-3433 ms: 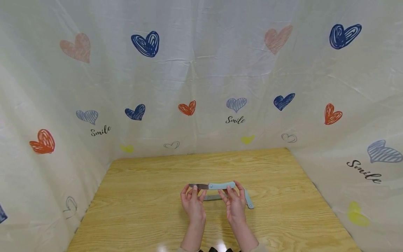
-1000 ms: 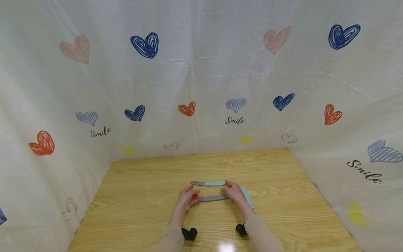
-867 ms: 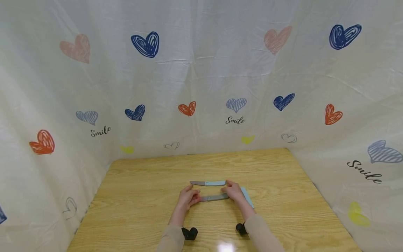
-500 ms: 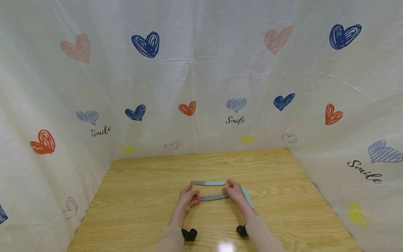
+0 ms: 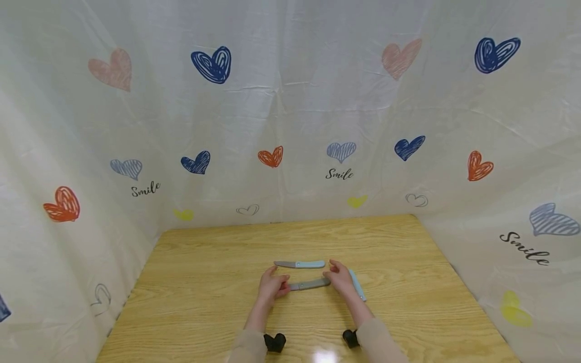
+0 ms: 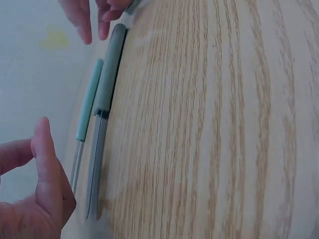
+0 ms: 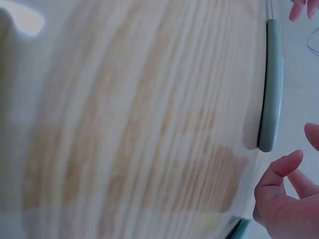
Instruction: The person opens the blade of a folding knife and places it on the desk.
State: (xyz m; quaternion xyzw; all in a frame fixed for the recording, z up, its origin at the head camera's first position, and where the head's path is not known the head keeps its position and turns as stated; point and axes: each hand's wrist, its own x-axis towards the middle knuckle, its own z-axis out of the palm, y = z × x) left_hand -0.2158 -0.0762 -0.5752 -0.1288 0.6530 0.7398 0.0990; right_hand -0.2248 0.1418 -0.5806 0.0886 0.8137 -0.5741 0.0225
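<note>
- From the head: looking down on a wood-grain tabletop [image 5: 195,307], with a white cloth [image 5: 313,116] printed with hearts and "Smile" behind.
- Lying open on the tabletop, blade toward the left: light blue knife [image 5: 310,264], set farther from the person.
- Lying nearer, roughly alongside and apart from it, blade also leftward: grey knife [image 5: 314,284].
- Slanting just beyond the right wrist, partly hidden: another light blue handle [image 5: 358,288].
- At the blade ends: left grip [image 5: 271,285], released, fingers loose, hiding the grey blade's tip from this angle; cannot tell whether touching the light blue tip.
- At the handle ends: right grip [image 5: 339,277], released, fingers parted.
- Toward the near edge: beige sleeves [image 5: 382,340] and black wrist pieces [image 5: 275,343].
- From the left wrist: both knives lying lengthwise, light blue behind grey; left grip low at the left, near the grey blade tip and apart from it; right fingers hanging loose near the grey handle's end.
- From the right wrist: grey handle upright in the picture, a light blue edge showing behind; right grip below, loosely curved around nothing, just beside the handle's end; left fingertips in the top corner.
</note>
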